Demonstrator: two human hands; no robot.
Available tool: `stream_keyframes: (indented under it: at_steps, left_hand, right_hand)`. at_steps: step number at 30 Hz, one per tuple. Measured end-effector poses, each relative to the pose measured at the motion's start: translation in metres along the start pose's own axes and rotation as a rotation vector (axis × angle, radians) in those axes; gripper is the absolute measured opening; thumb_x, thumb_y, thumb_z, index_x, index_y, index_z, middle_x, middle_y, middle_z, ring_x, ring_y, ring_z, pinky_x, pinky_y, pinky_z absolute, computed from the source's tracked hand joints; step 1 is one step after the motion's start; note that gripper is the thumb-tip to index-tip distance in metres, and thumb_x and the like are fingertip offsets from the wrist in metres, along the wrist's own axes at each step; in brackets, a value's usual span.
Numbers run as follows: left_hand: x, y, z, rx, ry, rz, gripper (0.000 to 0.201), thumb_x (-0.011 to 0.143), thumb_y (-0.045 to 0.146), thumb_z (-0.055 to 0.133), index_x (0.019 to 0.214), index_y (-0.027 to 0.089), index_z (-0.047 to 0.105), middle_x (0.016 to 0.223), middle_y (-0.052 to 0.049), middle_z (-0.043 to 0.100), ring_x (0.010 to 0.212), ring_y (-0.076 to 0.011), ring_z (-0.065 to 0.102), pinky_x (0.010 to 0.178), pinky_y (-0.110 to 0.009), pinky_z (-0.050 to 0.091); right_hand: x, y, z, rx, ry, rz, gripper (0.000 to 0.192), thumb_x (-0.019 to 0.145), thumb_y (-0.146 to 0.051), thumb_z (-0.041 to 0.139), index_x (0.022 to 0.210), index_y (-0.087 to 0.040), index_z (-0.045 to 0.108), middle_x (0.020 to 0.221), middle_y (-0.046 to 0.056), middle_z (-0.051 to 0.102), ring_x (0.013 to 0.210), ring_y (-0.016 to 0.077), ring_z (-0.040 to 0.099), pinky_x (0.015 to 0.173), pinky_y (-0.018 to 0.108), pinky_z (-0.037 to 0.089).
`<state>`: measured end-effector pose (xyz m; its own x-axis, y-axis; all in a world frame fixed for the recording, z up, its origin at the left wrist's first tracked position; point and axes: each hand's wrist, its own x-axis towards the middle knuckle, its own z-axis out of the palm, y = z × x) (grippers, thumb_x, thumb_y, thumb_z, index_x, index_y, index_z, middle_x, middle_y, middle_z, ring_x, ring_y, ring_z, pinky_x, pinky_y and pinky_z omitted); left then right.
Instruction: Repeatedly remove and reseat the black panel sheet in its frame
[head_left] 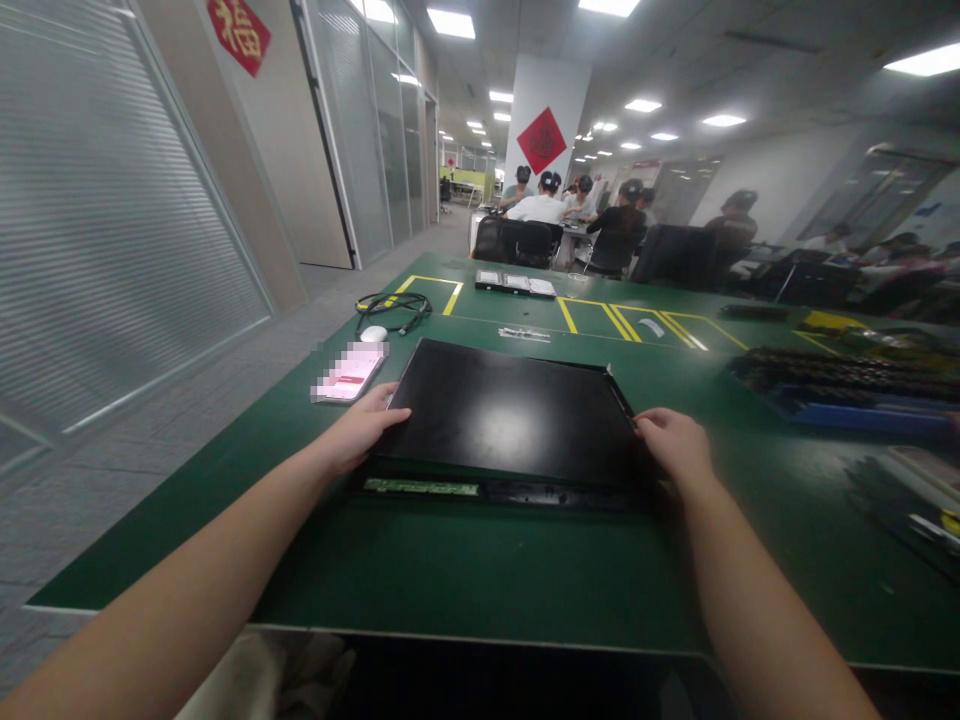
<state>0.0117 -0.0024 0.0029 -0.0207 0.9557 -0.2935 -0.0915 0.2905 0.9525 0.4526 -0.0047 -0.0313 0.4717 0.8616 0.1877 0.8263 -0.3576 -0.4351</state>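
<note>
the black panel lies flat on the green worktop, near its front edge. the left hand and right hand grip its two near corners, fingers curled over the panel's top face.

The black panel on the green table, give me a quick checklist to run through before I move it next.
1. Left hand on the black panel's left edge: ok.
2. Right hand on its right edge: ok.
3. Panel lying flat on the green table: ok.
4. Phone apart from the panel's left side: ok, though close.
5. Circuit strip along the near edge undamaged: cannot tell.
6. Firmness of grip: cannot tell.
</note>
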Motion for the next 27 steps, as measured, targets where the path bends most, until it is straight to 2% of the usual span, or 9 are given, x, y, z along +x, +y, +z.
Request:
stream_keyframes:
  at_steps: [8, 12, 17, 21, 23, 26, 27]
  left_hand:
    - [0.001, -0.001, -0.001, -0.013, -0.008, 0.004, 0.061, 0.081, 0.002, 0.066, 0.14, 0.016, 0.055, 0.086, -0.006, 0.082, 0.069, -0.0231, 0.079, 0.06, -0.029, 0.063]
    - [0.001, -0.002, -0.003, -0.049, -0.002, 0.018, 0.064, 0.077, 0.003, 0.07, 0.139, 0.016, 0.058, 0.089, -0.008, 0.082, 0.075, -0.0243, 0.08, 0.062, -0.028, 0.063]
    - [-0.003, 0.001, -0.003, -0.057, -0.032, 0.092, 0.053, 0.069, 0.007, 0.079, 0.12, 0.017, 0.071, 0.104, -0.01, 0.082, 0.095, -0.0265, 0.079, 0.076, -0.029, 0.064]
    - [0.002, -0.002, -0.01, 0.027, -0.056, 0.168, 0.052, 0.063, 0.017, 0.086, 0.114, 0.02, 0.074, 0.116, -0.011, 0.08, 0.114, -0.0326, 0.073, 0.093, -0.038, 0.062]
    - [0.009, -0.006, -0.016, 0.127, -0.016, 0.223, 0.054, 0.062, 0.025, 0.088, 0.114, 0.021, 0.076, 0.131, -0.013, 0.075, 0.128, -0.0368, 0.066, 0.103, -0.043, 0.056]
    - [0.021, -0.013, -0.027, 0.375, 0.102, 0.338, 0.06, 0.058, 0.038, 0.088, 0.114, 0.02, 0.078, 0.159, -0.016, 0.052, 0.147, -0.0412, 0.045, 0.119, -0.049, 0.039]
    - [0.025, -0.016, -0.031, 0.441, 0.098, 0.354, 0.064, 0.059, 0.042, 0.087, 0.118, 0.019, 0.077, 0.164, -0.016, 0.045, 0.149, -0.0411, 0.043, 0.122, -0.05, 0.035]
  right_hand:
    - [0.002, 0.002, 0.003, 0.032, 0.001, 0.002, 0.029, 0.082, -0.036, 0.056, 0.092, -0.025, 0.081, 0.089, 0.006, 0.078, 0.085, 0.0249, 0.068, 0.068, 0.032, 0.043]
    - [0.003, 0.003, 0.002, 0.062, -0.013, 0.031, 0.029, 0.081, -0.036, 0.057, 0.092, -0.025, 0.081, 0.088, 0.005, 0.078, 0.086, 0.0247, 0.068, 0.068, 0.032, 0.043]
    - [0.002, 0.003, 0.001, 0.078, -0.004, 0.03, 0.03, 0.079, -0.036, 0.057, 0.091, -0.024, 0.081, 0.089, 0.006, 0.078, 0.083, 0.0242, 0.067, 0.068, 0.033, 0.045]
    - [0.001, 0.003, 0.001, 0.086, -0.001, 0.025, 0.031, 0.078, -0.037, 0.057, 0.091, -0.024, 0.082, 0.087, 0.007, 0.077, 0.082, 0.0238, 0.067, 0.068, 0.032, 0.046]
    - [0.001, 0.003, 0.001, 0.088, -0.003, 0.02, 0.031, 0.078, -0.037, 0.057, 0.091, -0.024, 0.082, 0.087, 0.007, 0.077, 0.082, 0.024, 0.067, 0.068, 0.032, 0.046]
    - [0.001, 0.002, 0.001, 0.092, -0.005, 0.026, 0.03, 0.078, -0.036, 0.057, 0.091, -0.024, 0.081, 0.087, 0.006, 0.078, 0.083, 0.0244, 0.068, 0.068, 0.033, 0.046]
    - [0.001, 0.002, 0.001, 0.091, -0.004, 0.024, 0.03, 0.079, -0.036, 0.057, 0.091, -0.024, 0.081, 0.088, 0.006, 0.078, 0.084, 0.0245, 0.068, 0.069, 0.033, 0.046]
